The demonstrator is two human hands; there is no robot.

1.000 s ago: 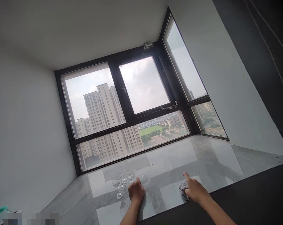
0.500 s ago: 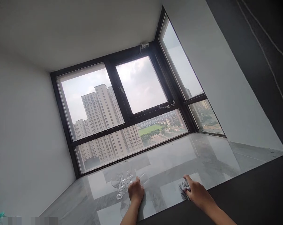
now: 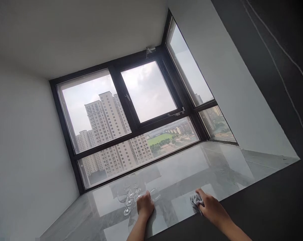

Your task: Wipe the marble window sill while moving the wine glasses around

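- With all clock directions read off the view before me, my left hand [image 3: 145, 203] sits at six o'clock, fingers curled into a fist with the thumb uppermost.
- That fist is closed on a clear glass [image 3: 156, 193]; its bowl pokes out at about two o'clock from my knuckles, tilted over. My fingers hide the rest, so I can't tell exactly where I grip it.
- My right hand [image 3: 210, 205] is at three o'clock from my left, well apart from it, index finger and thumb toward ten.
- It holds a bunched grey cloth [image 3: 197, 202], squeezed narrow and sticking out at nine o'clock from my fingers, near the sill's front edge. Whether the cloth touches the stone I can't tell.
- Several clear stemmed glasses [image 3: 129, 198] stand upright in a cluster between nine and ten o'clock from my left hand, just beside it.
- Under everything runs the glossy grey sill [image 3: 181, 177], bright with reflections.
- At twelve o'clock beyond it is the dark window frame [image 3: 131, 134], with a pale tower [image 3: 108, 117] outside toward eleven.
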